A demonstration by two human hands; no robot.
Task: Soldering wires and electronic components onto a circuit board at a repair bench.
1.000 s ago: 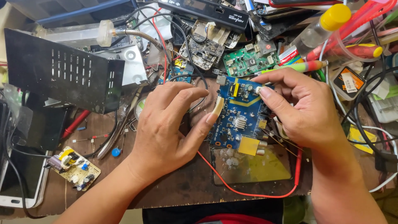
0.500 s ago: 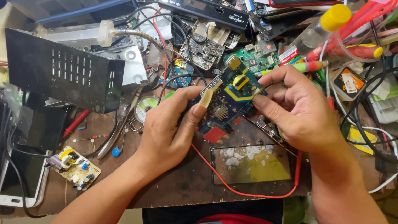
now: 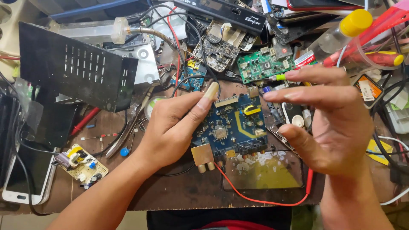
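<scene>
- Your left hand (image 3: 172, 127) holds the blue circuit board (image 3: 232, 127) in the middle of the frame. Your thumb and fingers pinch its left edge, and one long fingertip points up past the top edge.
- The board is tilted up toward you. A silver metal box (image 3: 203, 154) with two round plugs sits at its lower left corner.
- Your right hand (image 3: 330, 127) is just to the right of the board — its fingers are spread wide and curved, and it holds nothing. The fingertips float over the board's right edge; I cannot tell if they touch it.
- A red wire (image 3: 260, 199) curls below the board, along the lower edge of the dark wooden table (image 3: 170, 191).
- A flat yellow-green plate (image 3: 264, 172) with white flecks lies just under the board, lower middle.
- An orange label with a white patch (image 3: 367, 90) lies at the right, behind your right hand.
- A clear bottle with a yellow cap (image 3: 338, 32) lies at the upper right; what is inside does not show.
- A clear plastic cup (image 3: 377, 51) beside it holds red-handled tools — they stick out toward the top right corner.
- A black metal cover with slots (image 3: 72, 68) stands at the upper left.
- A green circuit board (image 3: 264, 66) lies above the blue one.
- A small yellowish board (image 3: 81, 165) lies at the lower left, near a white phone (image 3: 25, 179).
</scene>
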